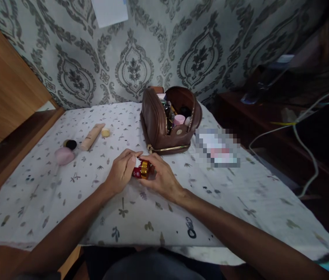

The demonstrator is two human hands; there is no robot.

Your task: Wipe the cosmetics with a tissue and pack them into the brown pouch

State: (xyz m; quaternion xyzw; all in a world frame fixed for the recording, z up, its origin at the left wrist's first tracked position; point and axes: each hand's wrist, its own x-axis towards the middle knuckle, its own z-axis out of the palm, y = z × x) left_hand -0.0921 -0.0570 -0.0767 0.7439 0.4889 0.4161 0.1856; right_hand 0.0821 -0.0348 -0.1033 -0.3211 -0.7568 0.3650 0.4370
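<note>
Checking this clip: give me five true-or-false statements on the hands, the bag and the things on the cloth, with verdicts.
1. The left hand and right hand both touch the red jar. True.
2. In the picture, from left to right, come the pink sponge, the tube and the bag. True.
3. The bag is zipped shut. False: it is open, and a pink item shows inside.
4. The tube stands upright. False: it lies flat on the cloth.
5. The jar has a gold lid. True.
</note>
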